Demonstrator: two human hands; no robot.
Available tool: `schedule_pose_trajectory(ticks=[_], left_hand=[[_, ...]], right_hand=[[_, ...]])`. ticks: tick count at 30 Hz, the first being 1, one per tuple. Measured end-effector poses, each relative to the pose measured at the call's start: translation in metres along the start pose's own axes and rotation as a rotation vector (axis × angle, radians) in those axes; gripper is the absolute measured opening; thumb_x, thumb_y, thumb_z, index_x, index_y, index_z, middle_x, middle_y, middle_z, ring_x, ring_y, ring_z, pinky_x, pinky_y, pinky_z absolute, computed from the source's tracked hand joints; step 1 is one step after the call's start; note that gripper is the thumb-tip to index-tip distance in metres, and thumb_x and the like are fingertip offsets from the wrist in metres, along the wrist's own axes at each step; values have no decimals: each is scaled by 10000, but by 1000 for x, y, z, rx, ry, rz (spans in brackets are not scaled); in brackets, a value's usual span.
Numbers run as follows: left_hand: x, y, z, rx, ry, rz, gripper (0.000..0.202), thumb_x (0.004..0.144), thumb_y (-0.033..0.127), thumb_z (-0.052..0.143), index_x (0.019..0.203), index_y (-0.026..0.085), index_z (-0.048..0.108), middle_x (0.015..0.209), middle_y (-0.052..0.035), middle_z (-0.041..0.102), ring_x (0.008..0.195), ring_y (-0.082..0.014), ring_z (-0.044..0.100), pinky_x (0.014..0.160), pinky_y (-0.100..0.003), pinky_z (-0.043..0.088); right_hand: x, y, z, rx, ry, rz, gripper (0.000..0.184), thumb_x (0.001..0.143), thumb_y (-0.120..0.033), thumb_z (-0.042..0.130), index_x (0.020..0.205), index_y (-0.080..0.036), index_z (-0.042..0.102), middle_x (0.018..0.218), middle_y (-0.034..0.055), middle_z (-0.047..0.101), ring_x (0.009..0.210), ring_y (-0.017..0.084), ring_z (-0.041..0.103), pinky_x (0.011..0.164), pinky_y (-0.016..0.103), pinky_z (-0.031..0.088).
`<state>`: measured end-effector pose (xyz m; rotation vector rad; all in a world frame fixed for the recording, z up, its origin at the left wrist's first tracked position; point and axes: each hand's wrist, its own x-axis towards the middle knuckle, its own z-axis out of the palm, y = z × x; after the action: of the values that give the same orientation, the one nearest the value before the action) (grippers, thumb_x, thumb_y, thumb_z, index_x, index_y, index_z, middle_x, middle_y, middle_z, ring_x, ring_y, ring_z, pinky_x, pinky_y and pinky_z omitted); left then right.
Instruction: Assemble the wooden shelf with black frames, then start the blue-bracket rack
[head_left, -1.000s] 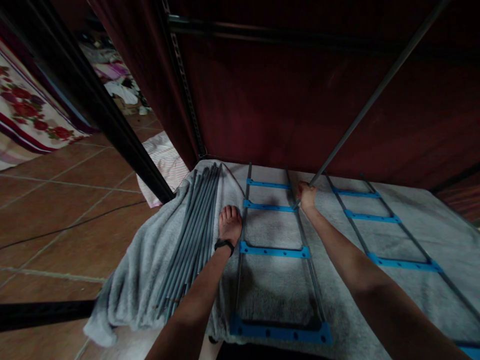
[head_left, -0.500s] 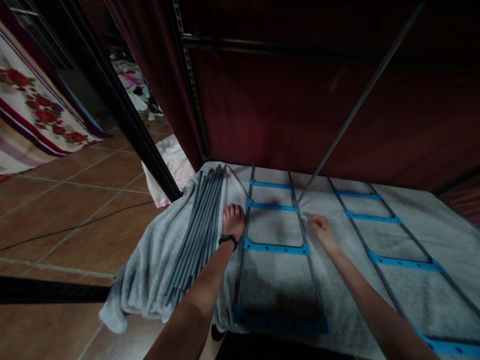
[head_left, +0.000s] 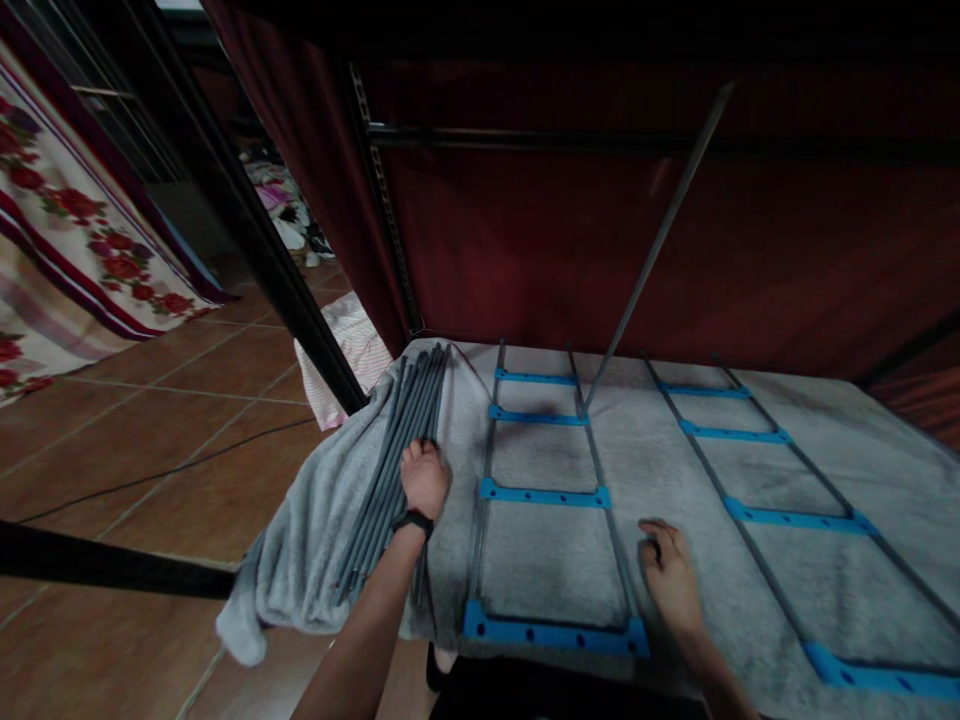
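Observation:
My left hand [head_left: 425,478], with a black band on its wrist, lies over the right side of a bundle of grey tubes [head_left: 386,490]. Its fingers curl down on a tube there; the fingertips are partly hidden. My right hand [head_left: 670,572] is over the blanket, right of the nearer ladder-like frame [head_left: 544,497]. Its fingers are loosely bent and apart, holding nothing. That frame has grey side tubes joined by several blue crosspieces. One long grey tube [head_left: 656,245] rises at a slant from the right end of its second crosspiece.
A second tube frame [head_left: 795,518] with blue crosspieces lies farther right on the grey blanket [head_left: 292,540]. Dark red curtain [head_left: 540,240] hangs behind. Black metal posts [head_left: 255,240] stand at the left, beside tiled floor [head_left: 187,385] with a cable and striped cloth [head_left: 352,345].
My left hand has moved left from beside the nearer frame onto the grey tubes. My right hand has come closer to me and its fingers have loosened. The view has shifted slightly.

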<state>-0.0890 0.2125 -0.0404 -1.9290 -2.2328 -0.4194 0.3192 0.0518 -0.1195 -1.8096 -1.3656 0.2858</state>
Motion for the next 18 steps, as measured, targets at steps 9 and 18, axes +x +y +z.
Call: schedule_pose_trajectory(ticks=[9,18], left_hand=[[3,-2,-22,-194,-62,-235,287,879,135,385,1008,88,636,1001,-208,630,1014,-315,610,844,-412,480],[-35,42,-56,-1318,-275,-434,243,817,438,578,818,213,485,555,80,403,452,-99,394,457,-212,320]], right_hand=[[0,6,6,-44,7,-52,342,805,-310,452,1075,-237,649,1145,119,624,1139,308,594,1028,487,465],[4,-15,-4,81,6,-25,333,856,-312,444,1087,-205,659,1133,117,635,1112,268,597,1024,454,451]])
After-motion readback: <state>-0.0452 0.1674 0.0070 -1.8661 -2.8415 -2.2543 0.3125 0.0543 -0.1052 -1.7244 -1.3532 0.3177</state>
